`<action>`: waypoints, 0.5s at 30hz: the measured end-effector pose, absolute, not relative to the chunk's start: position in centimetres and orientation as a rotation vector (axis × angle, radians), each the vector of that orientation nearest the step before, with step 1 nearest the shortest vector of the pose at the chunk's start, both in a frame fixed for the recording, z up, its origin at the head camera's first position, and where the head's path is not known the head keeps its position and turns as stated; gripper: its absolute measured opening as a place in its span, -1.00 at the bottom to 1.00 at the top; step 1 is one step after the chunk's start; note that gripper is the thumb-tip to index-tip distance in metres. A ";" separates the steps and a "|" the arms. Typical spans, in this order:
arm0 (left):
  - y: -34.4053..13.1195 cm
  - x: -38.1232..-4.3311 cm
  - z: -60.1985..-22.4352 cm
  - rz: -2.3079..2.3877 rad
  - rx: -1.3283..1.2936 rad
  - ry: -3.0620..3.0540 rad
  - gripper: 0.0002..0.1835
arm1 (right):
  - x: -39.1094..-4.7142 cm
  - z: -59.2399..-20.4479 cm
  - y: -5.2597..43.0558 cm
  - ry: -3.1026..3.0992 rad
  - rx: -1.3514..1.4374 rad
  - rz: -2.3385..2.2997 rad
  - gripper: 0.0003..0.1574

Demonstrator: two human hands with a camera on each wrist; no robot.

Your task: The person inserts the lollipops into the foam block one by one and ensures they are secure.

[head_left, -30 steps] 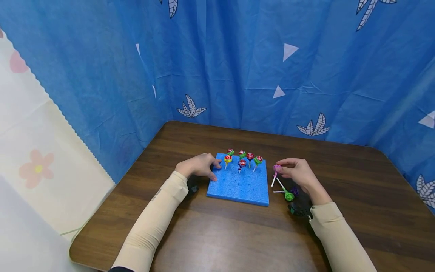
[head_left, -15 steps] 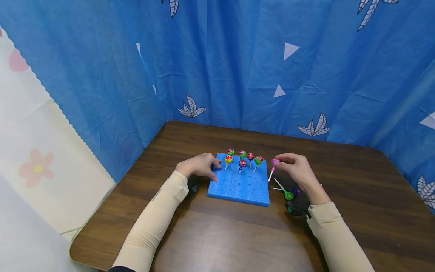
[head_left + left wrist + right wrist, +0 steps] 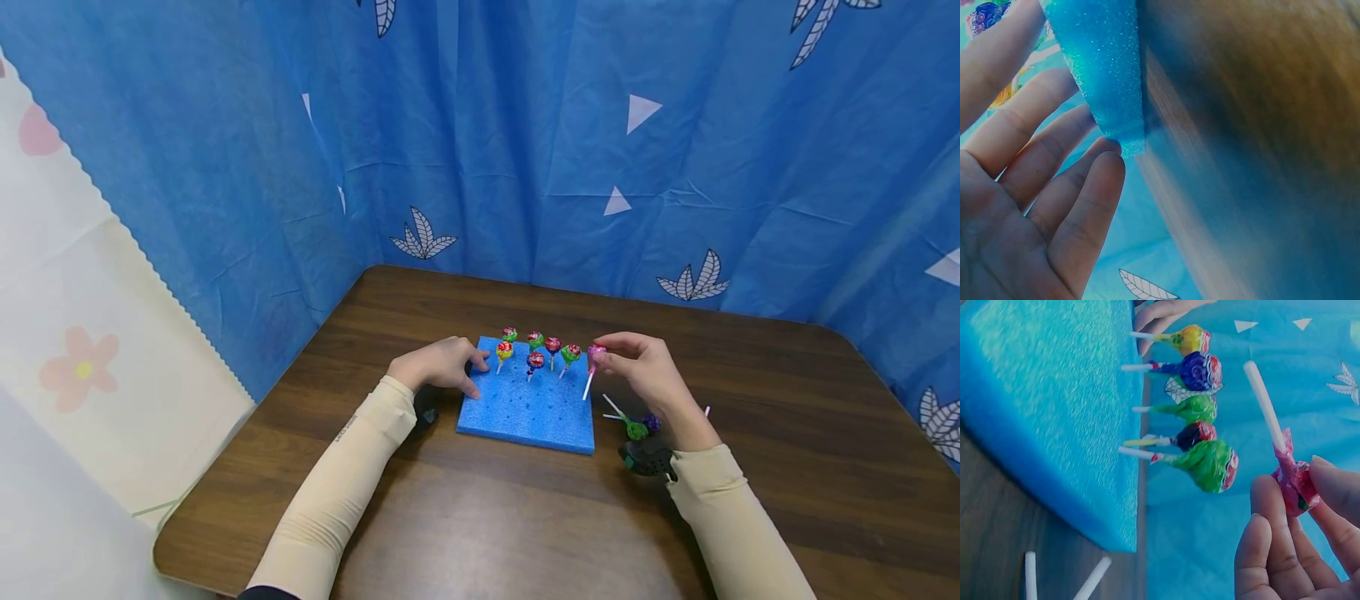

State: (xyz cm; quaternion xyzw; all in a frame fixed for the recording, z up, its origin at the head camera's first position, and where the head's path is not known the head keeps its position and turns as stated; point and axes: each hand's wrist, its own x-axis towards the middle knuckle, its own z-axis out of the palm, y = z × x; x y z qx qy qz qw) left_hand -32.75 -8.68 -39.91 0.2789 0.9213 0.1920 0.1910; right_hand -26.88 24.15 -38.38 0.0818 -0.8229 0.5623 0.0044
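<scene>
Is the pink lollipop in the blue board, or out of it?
Out: the right hand holds the pink lollipop, and the stick's tip shows, apart from the blue board.

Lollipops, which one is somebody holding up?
The pink one, pinched in the right hand. The standing ones are stuck in the foam, and the loose ones lie on the table.

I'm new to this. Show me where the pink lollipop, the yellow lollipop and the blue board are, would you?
Pink lollipop (image 3: pixel 1295 482): right wrist view, on its wrapped candy head.
Yellow lollipop (image 3: pixel 505 350): head view, on its wrapped candy head.
Blue board (image 3: pixel 534 417): head view, on its bare top face.
</scene>
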 end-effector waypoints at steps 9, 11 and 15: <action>-8.6 -32.7 -39.8 0.545 0.778 2.584 -0.44 | -26.7 -38.0 23.1 -2.537 0.342 1.778 -0.54; -8.6 -32.7 -39.7 0.543 0.776 2.583 -0.44 | -26.7 -37.9 22.9 -2.520 0.363 1.788 -0.53; -8.6 -32.7 -39.7 0.546 0.767 2.582 -0.45 | -26.8 -37.7 22.4 -2.512 0.371 1.784 -0.56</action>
